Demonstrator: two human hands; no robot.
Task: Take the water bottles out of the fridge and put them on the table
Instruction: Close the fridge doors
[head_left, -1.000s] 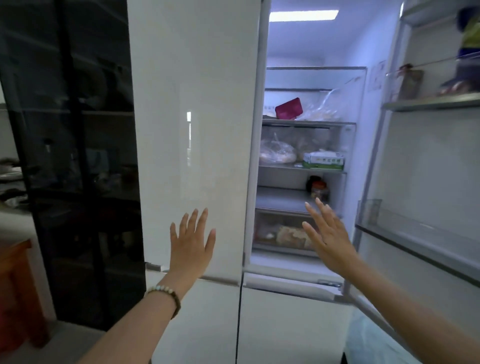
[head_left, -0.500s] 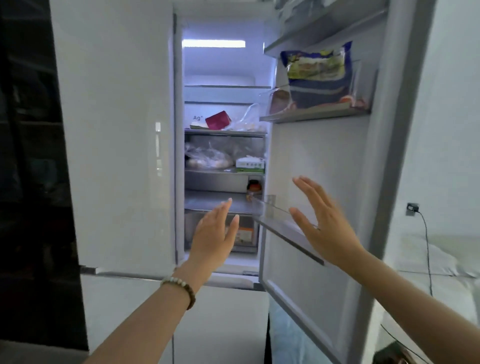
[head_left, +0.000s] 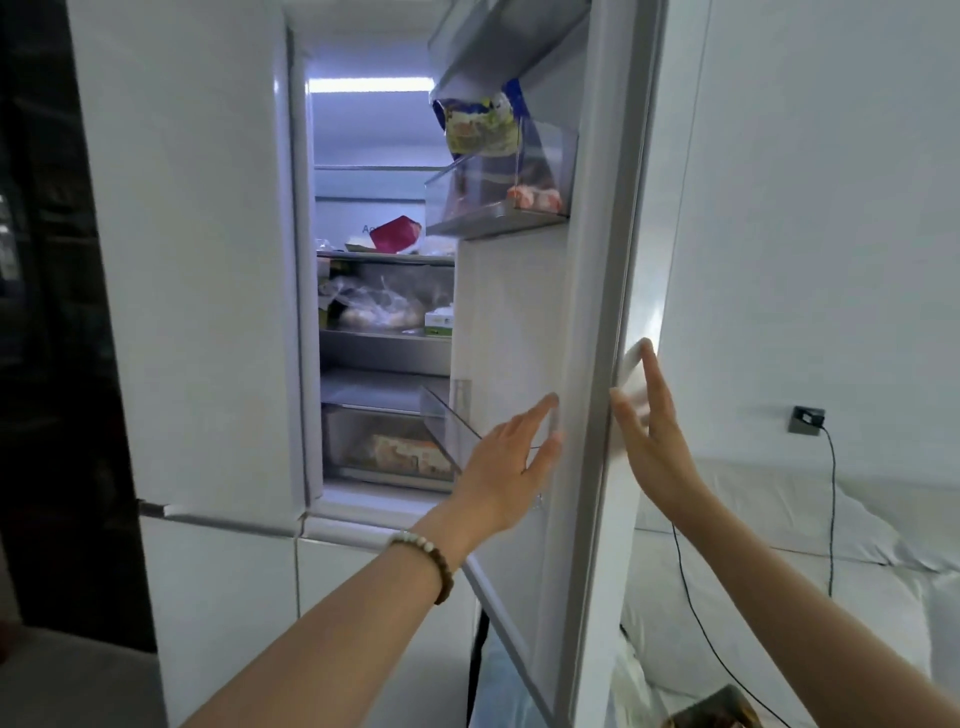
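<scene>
White fridge (head_left: 197, 260), left door shut, right door (head_left: 587, 322) swung partway open and seen nearly edge-on. Interior lit; shelves hold a clear bag of food (head_left: 374, 306), a magenta container (head_left: 396, 234) and a small green-and-white box (head_left: 439, 323), with a bottom drawer (head_left: 384, 447) holding packaged food. No water bottles visible on any shelf or door bin from this angle. Upper door bin (head_left: 498, 218) carries a blue-and-yellow snack bag (head_left: 480, 130); lower door bin (head_left: 447, 415) is clear plastic, contents can't tell. White bedding (head_left: 779, 545) lies right of the door, with a black cable (head_left: 831, 493) running from a wall socket (head_left: 805, 418).

Left hand (head_left: 506, 467): fingers spread and flat, fingertips at the door's inner gasket, gripping nothing. Beaded bracelet (head_left: 426, 564) on that wrist.
Right hand (head_left: 649, 431): fingers extended, palm against the door's outer edge, not closed around anything.
</scene>
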